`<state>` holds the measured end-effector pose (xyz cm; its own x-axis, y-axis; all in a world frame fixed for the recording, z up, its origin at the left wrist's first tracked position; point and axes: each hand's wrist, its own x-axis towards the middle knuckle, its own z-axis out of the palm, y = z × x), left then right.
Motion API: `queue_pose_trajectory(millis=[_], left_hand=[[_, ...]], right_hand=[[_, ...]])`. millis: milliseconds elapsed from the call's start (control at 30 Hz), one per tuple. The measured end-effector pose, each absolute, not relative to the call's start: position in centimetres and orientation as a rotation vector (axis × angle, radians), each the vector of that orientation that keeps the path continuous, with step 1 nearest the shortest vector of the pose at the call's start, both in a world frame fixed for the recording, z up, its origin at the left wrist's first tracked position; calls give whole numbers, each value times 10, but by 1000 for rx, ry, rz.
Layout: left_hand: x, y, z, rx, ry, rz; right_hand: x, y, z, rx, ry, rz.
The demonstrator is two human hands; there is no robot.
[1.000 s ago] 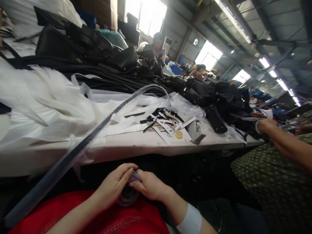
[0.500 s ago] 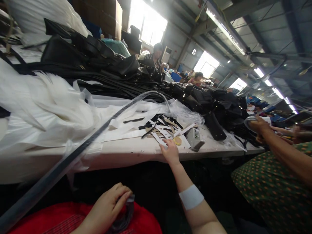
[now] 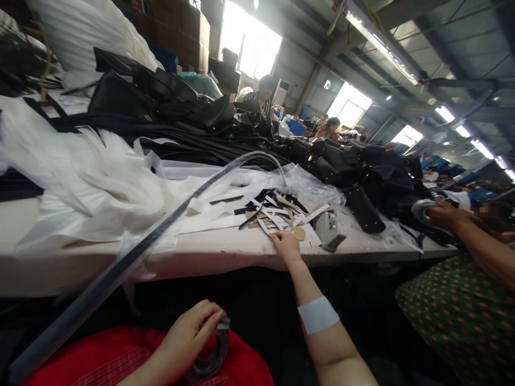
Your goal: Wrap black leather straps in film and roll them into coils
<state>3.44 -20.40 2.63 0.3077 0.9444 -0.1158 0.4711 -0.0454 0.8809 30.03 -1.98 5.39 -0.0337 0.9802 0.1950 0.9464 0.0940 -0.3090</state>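
Observation:
My left hand is closed over my lap. It grips a dark curved strap that loops down below the fingers and looks shiny, as if in film. My right hand reaches to the table's front edge. Its thumb and fingers pinch the lower end of a white strip at the near side of a pile. White, brown and black strips lie crossed in that pile. Just right of my fingers are a yellow round piece and a grey tape dispenser.
A long film-covered dark tube arches from my lower left to the table. White sheets lie at left. Black bags are heaped along the back. At right, a co-worker's hand holds a grey ring-shaped roll.
My right hand's fingers have come together on the white strip's end; before, they were spread just over it. My left hand keeps its grip. The view has shifted slightly.

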Motion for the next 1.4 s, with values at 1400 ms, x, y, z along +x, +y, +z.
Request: queue_pose_trajectory(millis=[1400], left_hand=[[34, -210, 25, 1652, 1329, 669]], right_hand=[[289, -50, 37, -1442, -2142, 197]])
